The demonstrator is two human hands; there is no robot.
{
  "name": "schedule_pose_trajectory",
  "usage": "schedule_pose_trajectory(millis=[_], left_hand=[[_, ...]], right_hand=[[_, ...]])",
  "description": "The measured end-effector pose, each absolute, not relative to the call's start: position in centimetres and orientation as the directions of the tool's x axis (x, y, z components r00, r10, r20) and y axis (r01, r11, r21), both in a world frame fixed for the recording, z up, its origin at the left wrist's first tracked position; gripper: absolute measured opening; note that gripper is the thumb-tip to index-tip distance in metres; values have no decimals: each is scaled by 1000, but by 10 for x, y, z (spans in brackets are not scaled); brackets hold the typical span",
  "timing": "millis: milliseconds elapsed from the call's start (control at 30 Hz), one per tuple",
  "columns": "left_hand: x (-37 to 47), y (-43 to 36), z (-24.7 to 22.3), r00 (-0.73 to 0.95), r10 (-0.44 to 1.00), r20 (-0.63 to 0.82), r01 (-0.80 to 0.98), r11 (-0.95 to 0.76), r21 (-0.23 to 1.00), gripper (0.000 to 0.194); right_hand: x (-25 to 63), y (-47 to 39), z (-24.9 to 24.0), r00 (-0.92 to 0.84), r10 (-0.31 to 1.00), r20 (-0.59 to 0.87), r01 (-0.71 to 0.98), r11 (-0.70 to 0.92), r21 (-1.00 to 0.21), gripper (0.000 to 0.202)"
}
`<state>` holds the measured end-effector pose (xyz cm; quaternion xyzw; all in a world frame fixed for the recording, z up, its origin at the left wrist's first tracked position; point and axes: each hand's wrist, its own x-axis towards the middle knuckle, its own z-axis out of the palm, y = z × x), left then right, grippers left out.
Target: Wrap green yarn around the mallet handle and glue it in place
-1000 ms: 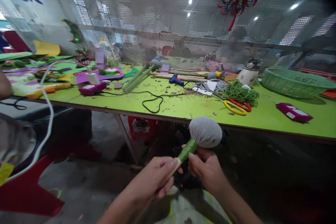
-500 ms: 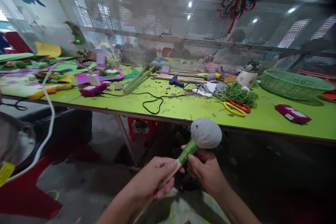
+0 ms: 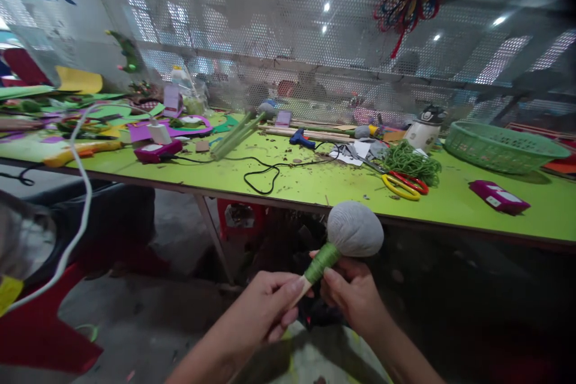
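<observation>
In front of the table edge I hold a pale wooden stick (image 3: 302, 289) tilted up to the right. On its upper end sits a grey cloth-covered ball (image 3: 355, 229), and green thread (image 3: 322, 263) is wound tightly around the stick just below it. My left hand (image 3: 269, 305) is closed around the bare wood beneath the winding. My right hand (image 3: 353, 294) is closed at the wound part under the ball, its thumb against the thread and a fingertip showing on the far side. Whether a loose thread end lies in those fingers is hidden.
Along the lime-green table (image 3: 216, 183) lie a blue glue gun (image 3: 301, 138) with a black cord, scissors (image 3: 402, 186), a heap of green yarn (image 3: 411, 163) and a purple box (image 3: 498, 196). A green basket (image 3: 504, 147) stands at right. A white cable (image 3: 83, 192) hangs at left.
The stick has turned in my hands: a dark spot on the grey ball is out of sight, and different folds show. Both hands stay in nearly the same place.
</observation>
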<state>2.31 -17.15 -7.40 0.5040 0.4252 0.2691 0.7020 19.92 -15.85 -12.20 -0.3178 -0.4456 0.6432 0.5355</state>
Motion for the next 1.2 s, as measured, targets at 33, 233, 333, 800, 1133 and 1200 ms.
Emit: schedule_pose_trajectory(millis=[33, 233, 333, 800, 1133, 1200], left_hand=[[23, -172, -75, 499, 798, -338, 10, 384, 923, 40], [23, -171, -84, 586, 703, -403, -163, 589, 792, 38], [24, -168, -85, 613, 684, -395, -128, 580, 804, 41], [22, -169, -74, 393, 894, -215, 269, 113, 957, 43], [29, -157, -93, 386, 899, -208, 247, 117, 962, 42], [32, -159, -95, 237, 971, 30, 387, -123, 914, 32]], right_hand=[[199, -159, -122, -230, 971, 63, -411, -38, -911, 29], [198, -160, -115, -260, 965, 37, -446, -86, -891, 34], [197, -159, -112, -264, 964, 37, -469, -95, -878, 32], [197, -156, -122, -200, 979, 47, -449, -49, -892, 36], [194, -150, -119, -143, 990, 19, -474, -52, -879, 32], [194, -149, -121, -118, 993, 21, -465, -36, -885, 30]])
